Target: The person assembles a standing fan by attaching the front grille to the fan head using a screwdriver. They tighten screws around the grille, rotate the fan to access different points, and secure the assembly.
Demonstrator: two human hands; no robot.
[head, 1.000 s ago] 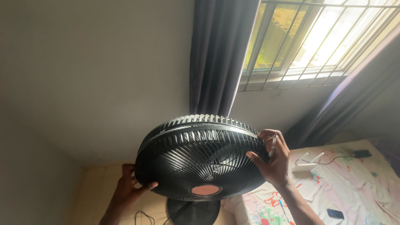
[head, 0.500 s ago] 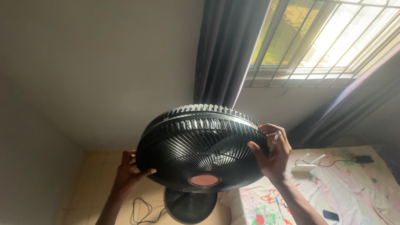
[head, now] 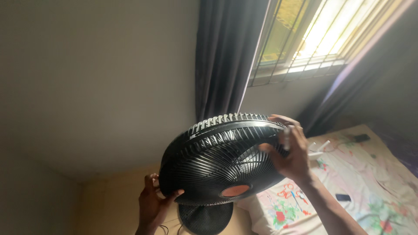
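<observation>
Since half a second ago the whole fan head (head: 222, 161) has swung over to the right of the view and tipped, so its right rim now rides higher than its left, and the window bars (head: 300, 39) have slid up toward the top right corner.

I'm watching the black grille cage sit between the two hands, face angled down and toward me, with the reddish centre cap (head: 235, 190) low on the near side. The disc's wide axis runs from lower left to upper right. Below it I can see the round black base (head: 205, 217) on the floor.

My left hand (head: 154, 204) is down at the lower left rim, fingers wrapped behind the grille and the thumb hooked over the front edge, so it's clamped on the cage. The right hand (head: 289, 152) is up on the high right rim, fingers curled over the top edge and thumb pressed on the front ribs, also gripping. A thin pale stick-like thing (head: 286, 138) is pinched in those right fingers too; can't tell what it is.

Both hands touch the rim on opposite ends of that tilted axis, neither nearer than the other. Behind on the right is the bed with a floral sheet (head: 370, 187), and a dark curtain (head: 222, 56) hangs at the far wall.
</observation>
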